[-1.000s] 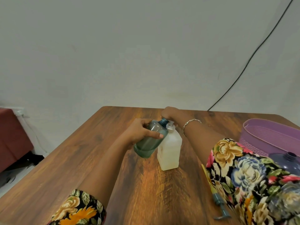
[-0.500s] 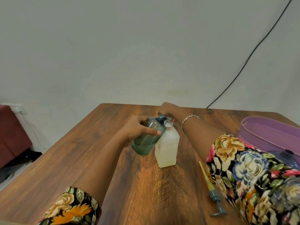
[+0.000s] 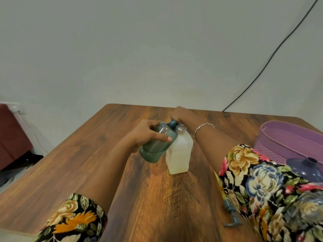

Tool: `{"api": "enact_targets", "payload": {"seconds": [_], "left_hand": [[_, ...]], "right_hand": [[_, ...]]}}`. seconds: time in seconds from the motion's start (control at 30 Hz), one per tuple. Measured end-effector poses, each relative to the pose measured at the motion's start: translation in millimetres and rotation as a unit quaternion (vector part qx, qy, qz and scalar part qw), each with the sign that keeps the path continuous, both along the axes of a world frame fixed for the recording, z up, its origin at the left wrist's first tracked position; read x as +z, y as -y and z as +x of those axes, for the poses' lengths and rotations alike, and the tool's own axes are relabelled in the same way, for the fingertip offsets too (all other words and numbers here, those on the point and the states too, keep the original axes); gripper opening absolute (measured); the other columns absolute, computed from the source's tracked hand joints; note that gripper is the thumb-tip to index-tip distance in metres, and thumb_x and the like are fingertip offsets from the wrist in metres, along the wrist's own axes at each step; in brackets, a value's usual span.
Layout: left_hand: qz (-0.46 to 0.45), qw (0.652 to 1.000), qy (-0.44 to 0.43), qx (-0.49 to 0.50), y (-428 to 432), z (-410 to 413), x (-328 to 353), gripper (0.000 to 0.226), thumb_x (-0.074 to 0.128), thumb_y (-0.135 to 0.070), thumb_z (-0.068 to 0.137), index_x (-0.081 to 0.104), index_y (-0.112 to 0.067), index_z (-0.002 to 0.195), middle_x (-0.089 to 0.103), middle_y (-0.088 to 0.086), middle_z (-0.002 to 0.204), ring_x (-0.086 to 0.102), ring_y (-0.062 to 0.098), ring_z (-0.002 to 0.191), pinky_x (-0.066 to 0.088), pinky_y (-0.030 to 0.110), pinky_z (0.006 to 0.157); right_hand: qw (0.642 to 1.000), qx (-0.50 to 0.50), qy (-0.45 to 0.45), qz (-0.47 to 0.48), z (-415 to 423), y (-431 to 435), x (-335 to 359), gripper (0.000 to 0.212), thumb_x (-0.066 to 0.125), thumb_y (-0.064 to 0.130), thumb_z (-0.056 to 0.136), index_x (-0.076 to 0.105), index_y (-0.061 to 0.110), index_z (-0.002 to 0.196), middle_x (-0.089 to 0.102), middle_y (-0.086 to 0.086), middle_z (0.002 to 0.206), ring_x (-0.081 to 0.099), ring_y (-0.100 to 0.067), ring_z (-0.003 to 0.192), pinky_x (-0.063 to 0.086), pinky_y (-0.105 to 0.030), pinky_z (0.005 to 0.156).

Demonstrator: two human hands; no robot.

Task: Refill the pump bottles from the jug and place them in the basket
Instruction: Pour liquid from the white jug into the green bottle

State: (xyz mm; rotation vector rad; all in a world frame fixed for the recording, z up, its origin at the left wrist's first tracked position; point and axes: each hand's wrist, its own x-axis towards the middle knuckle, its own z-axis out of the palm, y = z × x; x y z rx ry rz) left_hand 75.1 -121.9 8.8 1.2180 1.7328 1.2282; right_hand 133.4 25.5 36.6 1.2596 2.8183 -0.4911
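Observation:
My left hand (image 3: 146, 134) grips a translucent teal bottle (image 3: 155, 148), tilted with its open neck leaning against the top of the white jug (image 3: 179, 154). A little liquid sits in the teal bottle's base. The jug stands upright on the wooden table (image 3: 87, 163). My right hand (image 3: 180, 115) is closed over the jug's top, and the jug's cap area is partly hidden under it. The purple basket (image 3: 288, 137) stands at the right edge. A purple bottle (image 3: 305, 169) with an open neck stands in front of the basket.
A teal pump head (image 3: 230, 213) with its tube lies on the table beside my right sleeve. A black cable (image 3: 271, 56) runs down the wall behind the table. Dark red furniture (image 3: 12, 137) stands on the floor at the far left.
Both hands keep their holds on the teal bottle and the jug. The whole scene has drifted slightly up and left in the view.

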Motion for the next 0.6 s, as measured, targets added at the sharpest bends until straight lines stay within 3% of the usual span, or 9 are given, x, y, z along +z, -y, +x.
{"api": "enact_targets", "payload": {"seconds": [0.1,0.3,0.4,0.5,0.6], "left_hand": [[0.009,1.000,-0.003,0.001,0.9,1.3,7.2,0.035,0.076,-0.016,0.066,0.063,-0.026,0.097,0.065,0.001,0.098,0.062,0.019,0.090,0.053,0.029,0.072],[0.007,1.000,-0.003,-0.012,1.1,-0.3,9.9,0.032,0.076,-0.016,0.067,0.064,-0.028,0.094,0.067,0.000,0.095,0.064,0.017,0.087,0.053,0.026,0.067],[0.001,1.000,-0.009,-0.008,-0.1,-3.2,3.2,0.041,0.077,-0.017,0.066,0.063,-0.023,0.104,0.066,0.002,0.099,0.063,0.019,0.091,0.053,0.028,0.070],[0.002,1.000,0.011,-0.010,-2.0,-6.4,-1.8,0.038,0.077,-0.017,0.066,0.063,-0.026,0.100,0.066,0.000,0.097,0.063,0.017,0.089,0.053,0.025,0.067],[0.002,1.000,0.007,-0.019,-2.2,-7.4,-1.9,0.037,0.075,-0.016,0.068,0.061,-0.029,0.100,0.065,-0.002,0.098,0.063,0.015,0.088,0.052,0.021,0.064]], "right_hand": [[0.999,-0.002,-0.041,-0.025,5.4,0.7,10.6,0.030,0.044,0.009,0.093,0.046,0.006,0.062,0.046,-0.008,0.066,0.041,-0.016,0.053,0.033,-0.024,0.047],[0.997,0.023,-0.023,-0.063,10.5,4.4,11.6,0.032,0.035,0.006,0.097,0.045,0.003,0.067,0.044,-0.012,0.067,0.042,-0.019,0.052,0.035,-0.023,0.046],[0.999,0.034,0.015,-0.038,6.4,3.9,6.2,0.033,0.037,0.008,0.096,0.046,0.002,0.065,0.042,-0.006,0.063,0.039,-0.013,0.050,0.032,-0.019,0.043],[0.998,0.046,0.051,-0.009,-1.1,-0.4,3.6,0.025,0.041,0.010,0.096,0.061,-0.005,0.097,0.049,-0.008,0.070,0.041,-0.013,0.051,0.037,-0.022,0.049],[0.997,0.042,0.068,0.003,-1.1,1.1,0.6,0.027,0.042,0.011,0.095,0.062,-0.005,0.104,0.052,-0.011,0.077,0.041,-0.013,0.052,0.034,-0.023,0.049]]}}
